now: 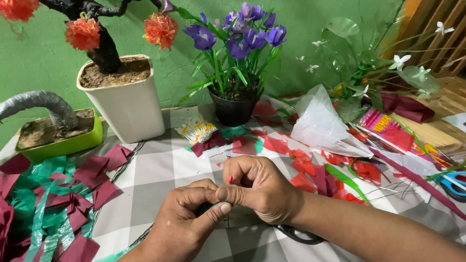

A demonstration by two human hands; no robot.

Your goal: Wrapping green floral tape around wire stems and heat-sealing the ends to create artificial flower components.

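My left hand (187, 221) and my right hand (259, 187) meet low in the middle of the view, over a grey checked tablecloth (160, 170). Their fingertips pinch one small piece together, with a red tip (229, 179) and a bit of green showing between the fingers. The rest of the piece is hidden by the fingers. Black scissors handles (298, 236) lie under my right wrist.
A white pot (128, 104) with a dark branch and orange flowers, a green tray (68, 143), and a black pot (234, 110) of purple flowers stand at the back. Dark red and green paper scraps (58, 204) lie left, red scraps (303, 165), a white bag (323, 123) and blue scissors (454, 184) right.
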